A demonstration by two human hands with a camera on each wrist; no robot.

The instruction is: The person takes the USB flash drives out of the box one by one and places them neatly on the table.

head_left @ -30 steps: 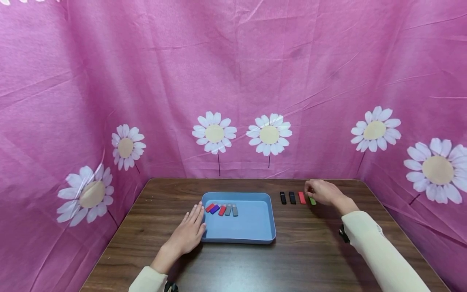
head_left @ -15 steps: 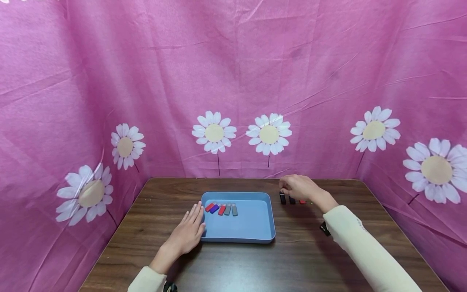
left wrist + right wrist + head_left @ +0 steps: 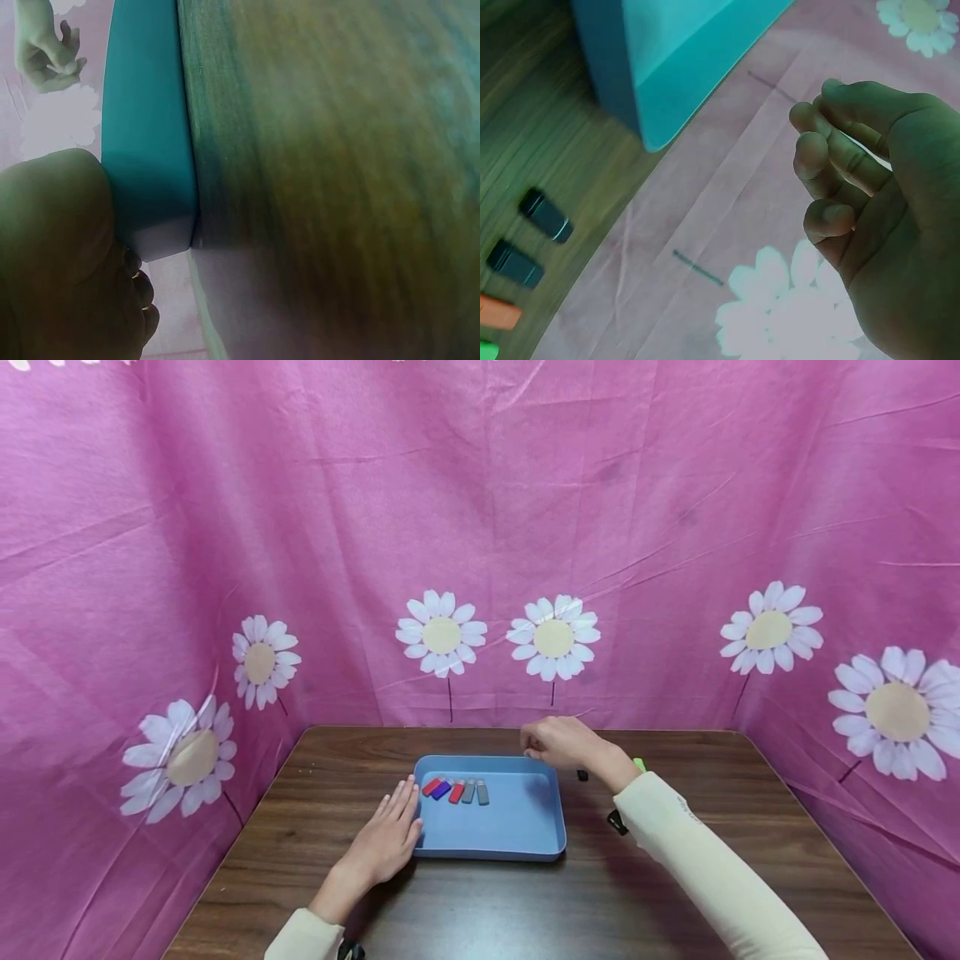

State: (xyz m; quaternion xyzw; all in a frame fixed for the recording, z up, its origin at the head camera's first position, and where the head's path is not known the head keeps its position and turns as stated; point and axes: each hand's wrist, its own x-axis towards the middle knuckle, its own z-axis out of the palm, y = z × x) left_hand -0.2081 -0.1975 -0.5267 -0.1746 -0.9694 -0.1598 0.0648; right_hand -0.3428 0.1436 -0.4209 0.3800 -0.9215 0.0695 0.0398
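In the centre of the head view, a blue tray (image 3: 517, 827) stands on a wooden table (image 3: 480, 910). In its upper left part lie, side by side, a tilted red stick (image 3: 431, 787), a purple stick (image 3: 442, 790), a second red stick (image 3: 456, 792) and two grey sticks (image 3: 468, 791). The left hand (image 3: 381, 839) rests with straight fingers against the tray's left wall. The right hand (image 3: 566, 745) is above the tray's upper right corner, its fingers loosely bent with narrow gaps, and no object shows in them. At lower left of the right wrist view are two black sticks (image 3: 546, 215), an orange-red stick (image 3: 499, 312) and a green stick (image 3: 487, 351).
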